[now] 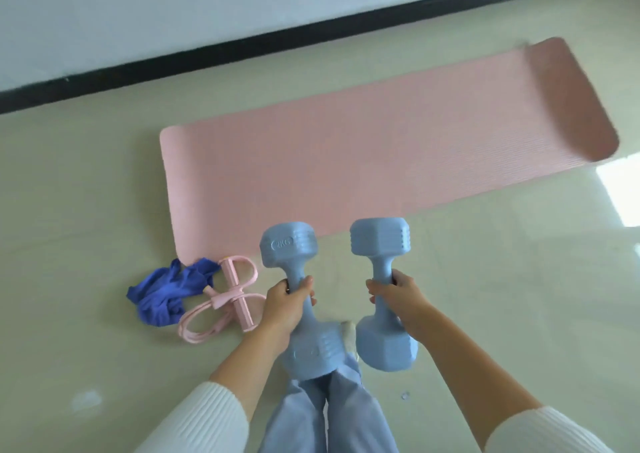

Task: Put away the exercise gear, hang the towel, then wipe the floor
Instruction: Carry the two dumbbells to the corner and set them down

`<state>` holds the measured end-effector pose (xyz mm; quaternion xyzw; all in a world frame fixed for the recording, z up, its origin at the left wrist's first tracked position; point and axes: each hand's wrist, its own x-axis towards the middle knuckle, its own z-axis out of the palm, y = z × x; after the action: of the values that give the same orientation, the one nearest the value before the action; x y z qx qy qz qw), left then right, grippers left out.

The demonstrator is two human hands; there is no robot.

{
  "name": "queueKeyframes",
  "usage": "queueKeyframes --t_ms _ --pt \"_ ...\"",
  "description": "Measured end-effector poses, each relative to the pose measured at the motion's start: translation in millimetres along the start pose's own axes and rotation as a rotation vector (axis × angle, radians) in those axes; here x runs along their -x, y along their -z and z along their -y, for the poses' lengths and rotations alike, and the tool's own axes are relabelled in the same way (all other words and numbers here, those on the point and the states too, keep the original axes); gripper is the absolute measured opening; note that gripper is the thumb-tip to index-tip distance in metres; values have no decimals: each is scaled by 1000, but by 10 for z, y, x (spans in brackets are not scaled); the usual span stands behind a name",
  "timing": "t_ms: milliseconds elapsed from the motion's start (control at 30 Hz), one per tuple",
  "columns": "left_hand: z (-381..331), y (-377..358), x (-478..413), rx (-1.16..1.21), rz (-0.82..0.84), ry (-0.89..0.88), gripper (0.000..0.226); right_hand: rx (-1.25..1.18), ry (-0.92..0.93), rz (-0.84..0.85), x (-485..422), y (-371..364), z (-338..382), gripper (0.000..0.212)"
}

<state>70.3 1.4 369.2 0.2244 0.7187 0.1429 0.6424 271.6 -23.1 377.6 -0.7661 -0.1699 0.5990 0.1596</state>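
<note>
My left hand point(287, 305) grips the handle of a light blue dumbbell point(290, 244) marked 2KG, held above the floor. A second light blue dumbbell point(379, 236) is gripped at its handle by my right hand point(398, 296). Both are lifted in front of my legs. A pink exercise mat point(363, 161) lies unrolled on the floor ahead, its far right end curled up. To the left of my hands a crumpled blue towel point(166, 291) lies on the floor, touching a pink pedal resistance band point(228, 296).
The pale tiled floor point(502, 279) is glossy, with a bright reflection at the right. A white wall with a black baseboard point(242, 45) runs behind the mat. My legs in light blue trousers point(329, 414) are below the dumbbells.
</note>
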Motion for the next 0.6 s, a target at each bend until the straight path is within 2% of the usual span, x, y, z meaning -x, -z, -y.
queueKeyframes --t_ms 133,267,467,600 --pt "-390 -312 870 -18 66 -23 16 -124 17 -44 859 607 50 24" --pt "-623 -900 1267 -94 133 -24 15 -251 12 -52 1236 1237 -109 16" --pt "-937 -2223 1555 -287 263 -47 15 -399 5 -102 1341 2430 -475 14" --pt "-1142 -3372 1645 -407 318 -67 16 -461 -11 -133 1247 3412 -775 17"
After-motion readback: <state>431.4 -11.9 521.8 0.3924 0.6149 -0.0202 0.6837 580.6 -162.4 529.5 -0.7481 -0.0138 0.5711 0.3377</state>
